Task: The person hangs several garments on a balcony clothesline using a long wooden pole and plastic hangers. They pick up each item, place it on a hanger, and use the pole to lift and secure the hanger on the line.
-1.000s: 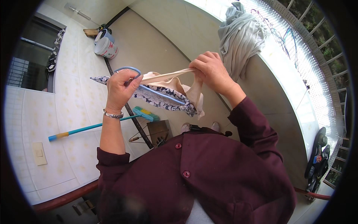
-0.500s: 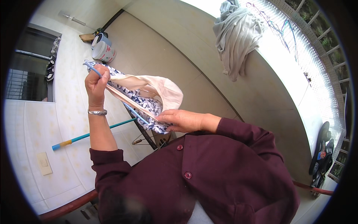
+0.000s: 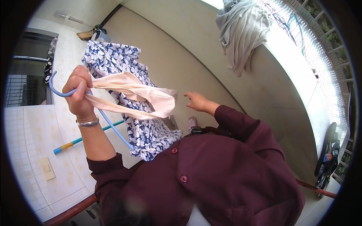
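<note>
My left hand (image 3: 80, 89) is closed around the neck of a light blue clothes hanger (image 3: 114, 127), whose hook sticks out to the left of the fist. Gripped in the same fist is the stretched end of a pale peach garment (image 3: 164, 102), which loops out toward the right. A blue-and-white floral garment (image 3: 151, 136) hangs spread from the hanger, behind and below the peach one. My right hand (image 3: 196, 101) holds nothing; its fingers are apart, just right of the peach garment and not touching it.
Grey and beige cloth (image 3: 245, 35) drapes over the white ledge at the upper right. Dark shoes (image 3: 327, 158) are at the far right edge. A teal pole (image 3: 77, 141) with a yellow-and-blue end crosses behind my left forearm. A blue container (image 3: 102, 36) stands at the upper left.
My right hand has let go of the garments and moved up and right. My left hand has shifted left and down, the hanger's hook now shows, and the floral garment has spread open.
</note>
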Action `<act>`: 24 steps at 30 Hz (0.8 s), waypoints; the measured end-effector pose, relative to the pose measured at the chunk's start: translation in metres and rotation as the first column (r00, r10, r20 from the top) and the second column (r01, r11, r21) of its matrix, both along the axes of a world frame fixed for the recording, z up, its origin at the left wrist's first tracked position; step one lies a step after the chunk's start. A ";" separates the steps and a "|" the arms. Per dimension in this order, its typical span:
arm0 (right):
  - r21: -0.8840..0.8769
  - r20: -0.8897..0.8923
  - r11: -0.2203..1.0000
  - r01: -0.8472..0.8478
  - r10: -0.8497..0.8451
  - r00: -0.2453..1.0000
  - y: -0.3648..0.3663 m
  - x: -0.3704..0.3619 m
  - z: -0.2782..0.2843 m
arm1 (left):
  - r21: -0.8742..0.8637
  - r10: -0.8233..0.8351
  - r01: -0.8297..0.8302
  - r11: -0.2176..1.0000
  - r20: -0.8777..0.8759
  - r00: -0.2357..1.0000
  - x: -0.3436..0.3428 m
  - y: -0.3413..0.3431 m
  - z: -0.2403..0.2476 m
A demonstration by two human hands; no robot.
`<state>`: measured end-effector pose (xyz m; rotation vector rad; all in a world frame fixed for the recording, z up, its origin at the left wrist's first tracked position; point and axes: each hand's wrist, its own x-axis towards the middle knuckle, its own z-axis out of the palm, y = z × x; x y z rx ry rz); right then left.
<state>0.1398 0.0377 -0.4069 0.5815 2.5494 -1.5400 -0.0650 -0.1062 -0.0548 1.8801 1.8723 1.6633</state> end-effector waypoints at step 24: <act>-0.251 -0.186 0.837 0.486 -0.535 0.824 0.041 0.025 0.060 | -0.220 0.100 -0.054 0.974 0.205 0.974 -0.005 0.067 -0.054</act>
